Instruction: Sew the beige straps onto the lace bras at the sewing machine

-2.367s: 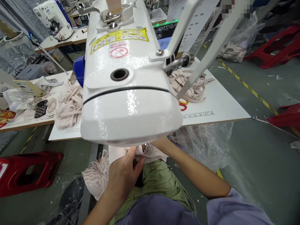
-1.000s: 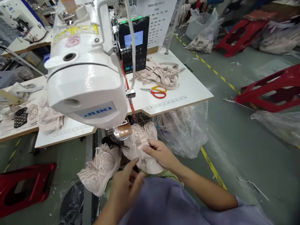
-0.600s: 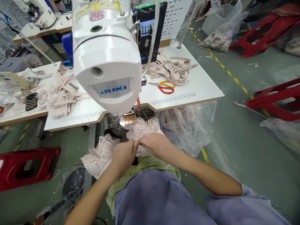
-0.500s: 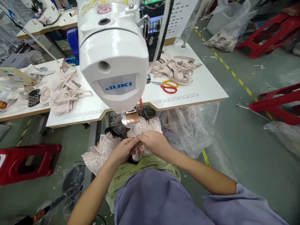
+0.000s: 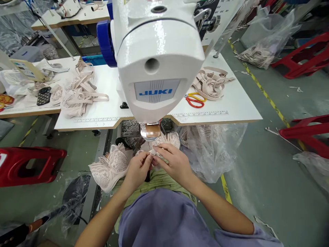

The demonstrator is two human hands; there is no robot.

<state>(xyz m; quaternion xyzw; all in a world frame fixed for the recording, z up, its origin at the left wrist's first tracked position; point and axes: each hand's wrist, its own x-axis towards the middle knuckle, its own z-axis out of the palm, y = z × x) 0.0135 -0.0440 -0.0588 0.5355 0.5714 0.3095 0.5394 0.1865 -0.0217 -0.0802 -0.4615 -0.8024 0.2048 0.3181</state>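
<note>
My left hand point(image 5: 138, 168) and my right hand point(image 5: 177, 164) meet just below the sewing machine's needle area. Between their fingertips they pinch a small pale tab of fabric point(image 5: 153, 152), which seems to be part of a pale pink lace bra point(image 5: 172, 138); the join is hidden by my fingers. One lace cup shows behind my right hand. More lace cups point(image 5: 109, 168) hang over to the left of my left hand. Right above the fingertips is the machine's copper-coloured plate point(image 5: 152, 131), under the white JUKI head point(image 5: 158, 68).
The white table point(image 5: 239, 109) carries red-and-yellow-handled scissors point(image 5: 195, 100) and a heap of beige straps point(image 5: 212, 84). Lace bras point(image 5: 77, 99) lie on its left side. A clear plastic bag point(image 5: 218, 151) hangs below the right edge. Red stools point(image 5: 31, 166) stand on the floor.
My view has shifted, so the machine head appears further right and larger. My right hand's fingers have lifted and straightened somewhat, exposing the small fabric tab between both hands.
</note>
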